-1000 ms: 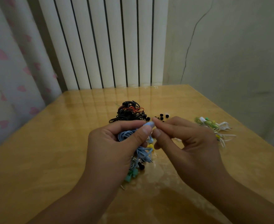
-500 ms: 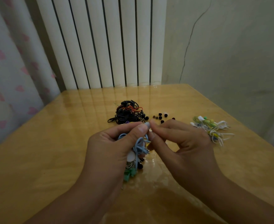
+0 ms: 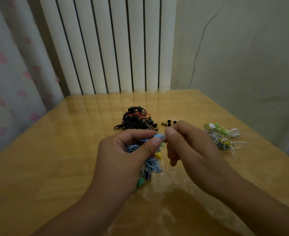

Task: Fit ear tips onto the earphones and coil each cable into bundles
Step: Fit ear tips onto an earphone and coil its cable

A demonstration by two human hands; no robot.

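Head view shows both hands meeting just below the middle of the frame, above the table [image 3: 58,167]. The left hand [image 3: 123,159] has its fingers curled round a bunch of light blue earphone cable [image 3: 150,165], with the thumb and forefinger closed on the pale blue earphone [image 3: 160,136] at the top. Loops of that cable hang down under the palm towards the table. The right hand [image 3: 191,150] comes in from the right, and its thumb and forefinger pinch the tip of the same earphone, so the two hands touch at that point; whether an ear tip sits between those fingertips I cannot tell. Its other fingers are curled loosely beneath.

Under and just behind the left hand lies a mixed pile of earphones [image 3: 158,155], with yellow and green bits showing beside the blue. Further up the frame, near the centre, sits a tangled black heap of earphones [image 3: 134,120] with an orange strand in it. Just right of that heap a few loose ear tips [image 3: 168,123] are scattered, mostly dark and one pale. At the right of the frame, well apart from the hands, lies a bundle of white, green and yellow earphones [image 3: 224,137].

Behind the table stand a white ribbed radiator [image 3: 109,45], a curtain with pink hearts [image 3: 9,74] at the left, and a cracked wall [image 3: 242,48] at the upper right.
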